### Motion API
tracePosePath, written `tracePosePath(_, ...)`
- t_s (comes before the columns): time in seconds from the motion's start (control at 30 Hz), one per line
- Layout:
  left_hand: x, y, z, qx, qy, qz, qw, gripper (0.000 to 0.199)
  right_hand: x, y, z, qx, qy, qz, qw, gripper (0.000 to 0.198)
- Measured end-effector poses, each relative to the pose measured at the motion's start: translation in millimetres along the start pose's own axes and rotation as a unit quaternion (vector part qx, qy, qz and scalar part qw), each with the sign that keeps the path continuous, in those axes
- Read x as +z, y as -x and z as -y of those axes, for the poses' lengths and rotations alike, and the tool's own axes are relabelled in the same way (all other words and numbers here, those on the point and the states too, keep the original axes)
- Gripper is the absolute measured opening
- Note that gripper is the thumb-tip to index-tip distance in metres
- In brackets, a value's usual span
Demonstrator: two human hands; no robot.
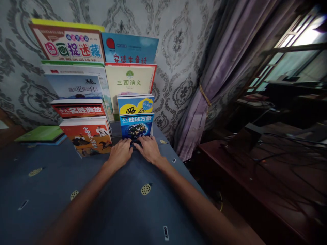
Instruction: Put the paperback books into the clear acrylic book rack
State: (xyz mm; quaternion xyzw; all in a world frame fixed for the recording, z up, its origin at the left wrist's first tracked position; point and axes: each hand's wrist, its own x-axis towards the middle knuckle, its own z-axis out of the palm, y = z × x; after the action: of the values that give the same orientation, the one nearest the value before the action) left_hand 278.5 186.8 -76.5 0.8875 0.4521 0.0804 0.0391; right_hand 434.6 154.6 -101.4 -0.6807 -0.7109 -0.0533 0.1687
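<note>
A blue book with a picture of the Earth (138,127) stands upright at the front of the right column of books. My left hand (121,152) is at its lower left edge, fingers bent against the bottom of the cover. My right hand (149,148) grips the lower right part, its thumb pointing in towards the left hand. Between the thumbs a dark strip shows at the book's base; what it is I cannot make out. Just behind stands a blue and yellow book (135,104). An orange-red book (88,136) fronts the left column, close to my left hand.
Taller books, including a cream one (129,81) and a brown-and-yellow one (68,41), rise in tiers against the patterned wall (178,37). Flat green books (42,133) lie left on the blue cloth (107,204). A tied purple curtain (196,112) and a cable-strewn reddish desk (245,170) are right.
</note>
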Motion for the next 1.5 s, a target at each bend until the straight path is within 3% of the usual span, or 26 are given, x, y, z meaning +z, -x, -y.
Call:
tracePosePath(0.23,-16.9,-17.3,-3.5,0.012,-0.058,0.081,0.995,0.034,-18.0,-13.1,0.8,0.008,0.039,0.105,0.994,0.033)
tracePosePath(0.47,-15.0,-29.2,1.1,0.019,-0.048,0.102,0.993,0.030,-15.3,-18.2,-1.1,0.002,0.042,0.119,0.992,0.032)
tracePosePath(0.7,-16.0,-18.3,1.1,0.034,-0.028,0.103,0.994,0.034,-22.7,-14.4,1.6,0.001,0.017,0.123,0.992,0.030)
tracePosePath(1.13,-12.9,10.0,9.2,0.051,0.022,-0.053,0.997,0.028,-15.8,-10.0,-1.4,-0.004,-0.175,0.012,0.984,0.025)
tracePosePath(1.5,-6.8,28.5,25.1,0.082,0.061,-0.050,0.994,0.028,1.1,1.1,-2.4,-0.002,-0.180,-0.089,0.980,0.020)
